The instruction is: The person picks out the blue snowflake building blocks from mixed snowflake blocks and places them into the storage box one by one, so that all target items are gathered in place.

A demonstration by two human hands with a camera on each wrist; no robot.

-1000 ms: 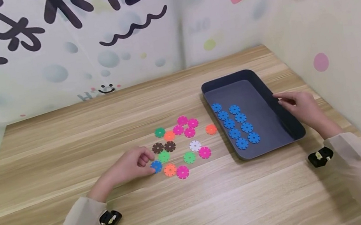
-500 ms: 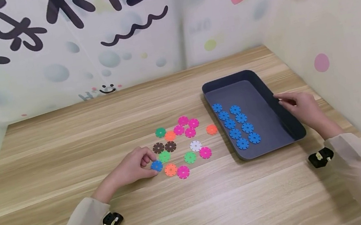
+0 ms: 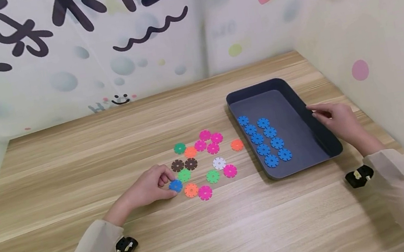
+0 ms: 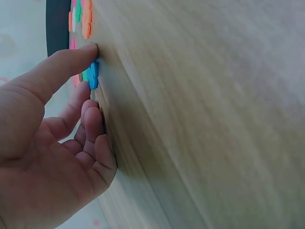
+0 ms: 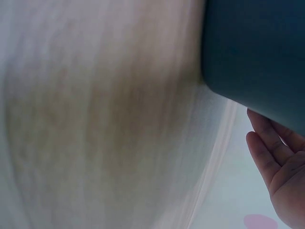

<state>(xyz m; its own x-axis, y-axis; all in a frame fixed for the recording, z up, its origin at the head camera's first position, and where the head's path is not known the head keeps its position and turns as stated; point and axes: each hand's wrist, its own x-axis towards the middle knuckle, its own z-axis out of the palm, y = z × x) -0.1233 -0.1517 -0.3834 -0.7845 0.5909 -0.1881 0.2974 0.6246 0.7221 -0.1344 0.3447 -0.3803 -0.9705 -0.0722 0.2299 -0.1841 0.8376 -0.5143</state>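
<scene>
In the head view, my left hand (image 3: 149, 187) holds a blue notched disc (image 3: 175, 186) at its edges between thumb and index finger. The disc lies flat on the table, and the other fingers are curled in. The left wrist view has the thumb and index finger on opposite sides of this blue disc (image 4: 94, 75). Across the table, my right hand (image 3: 338, 122) touches the right rim of a dark grey tray (image 3: 289, 125) with its fingertips. The right wrist view shows straight fingers (image 5: 262, 155) against the tray's outer side. Two rows of blue discs (image 3: 257, 139) lie inside the tray, along its left half.
Loose notched discs lie between hand and tray: pink (image 3: 213, 148), orange (image 3: 191, 190), green (image 3: 212, 176), brown (image 3: 191, 164) and a white one (image 3: 219, 163). One orange disc (image 3: 237, 145) lies beside the tray's left wall. Printed walls (image 3: 161, 66) border the table at back and sides.
The left thumb and index finger have settled around the edges of the blue disc, with a very slight shift to the right. The right hand, tray and other discs have stayed put.
</scene>
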